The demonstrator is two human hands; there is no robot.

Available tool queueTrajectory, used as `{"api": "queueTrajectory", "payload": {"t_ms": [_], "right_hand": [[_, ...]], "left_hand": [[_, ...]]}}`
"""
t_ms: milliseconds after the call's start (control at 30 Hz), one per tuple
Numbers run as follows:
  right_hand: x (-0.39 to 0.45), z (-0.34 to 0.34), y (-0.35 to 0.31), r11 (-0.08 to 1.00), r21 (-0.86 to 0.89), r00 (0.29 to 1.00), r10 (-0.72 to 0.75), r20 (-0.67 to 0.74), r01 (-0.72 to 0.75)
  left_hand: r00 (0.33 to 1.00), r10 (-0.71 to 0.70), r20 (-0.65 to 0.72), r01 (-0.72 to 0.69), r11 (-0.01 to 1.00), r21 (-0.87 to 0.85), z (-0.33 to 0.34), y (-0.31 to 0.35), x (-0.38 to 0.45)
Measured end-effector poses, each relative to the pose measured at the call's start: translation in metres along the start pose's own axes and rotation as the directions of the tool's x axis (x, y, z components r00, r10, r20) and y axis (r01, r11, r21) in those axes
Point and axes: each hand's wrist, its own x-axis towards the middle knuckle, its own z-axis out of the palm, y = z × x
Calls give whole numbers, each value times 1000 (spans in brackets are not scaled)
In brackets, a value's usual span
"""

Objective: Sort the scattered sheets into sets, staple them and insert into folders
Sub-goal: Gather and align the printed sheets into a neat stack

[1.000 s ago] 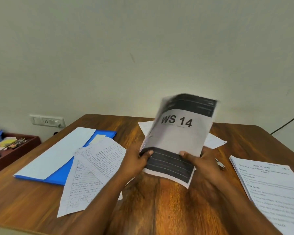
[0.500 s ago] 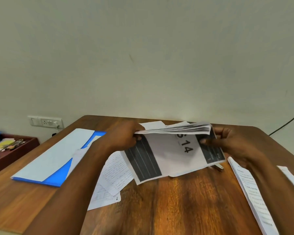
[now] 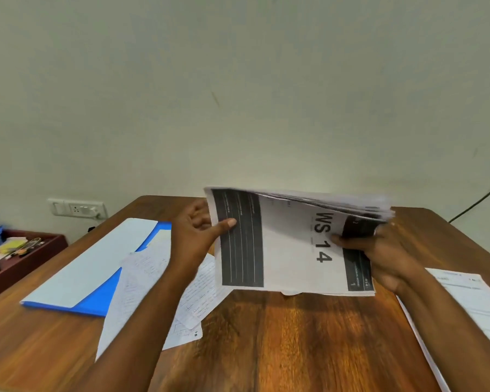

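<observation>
Head view: your left hand (image 3: 194,236) pinches the paper stack (image 3: 289,244) at its left short edge; your right hand (image 3: 379,250) grips the opposite end. Stack held above the table (image 3: 294,335), long axis left-to-right, blue folder (image 3: 96,301) nearer your left

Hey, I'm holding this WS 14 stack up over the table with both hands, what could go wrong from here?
1. The WS 14 stack is fanned open along its top edge; the right hand grips one end and the left hand only pinches the other, so loose sheets might slide out.
2. Handwritten sheets lie scattered just below; dropped pages could mix in.
3. The printed pile sits by the right forearm and looks to overhang the table, so it may get nudged.
</observation>
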Motion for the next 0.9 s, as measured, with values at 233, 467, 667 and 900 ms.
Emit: {"api": "queueTrajectory", "payload": {"t_ms": [233, 467, 667, 900], "right_hand": [[-4, 3, 30, 996, -76, 986, 32, -166, -45], [-7, 17, 35, 970, -235, 934, -137, -329, 59], [-10, 22, 58, 947, -318, 947, -58, -316, -48], [-7, 20, 63, 954, -296, 937, -55, -344, -52]], "left_hand": [[899, -364, 244, 396, 913, -97, 14, -37, -13], [966, -238, 100, 235, 971, 38, 27, -43, -21], [945, -319, 76, 300, 935, 187, 29, -54, -45], [943, -328, 55, 319, 938, 134, 25, -60, -42]]}}
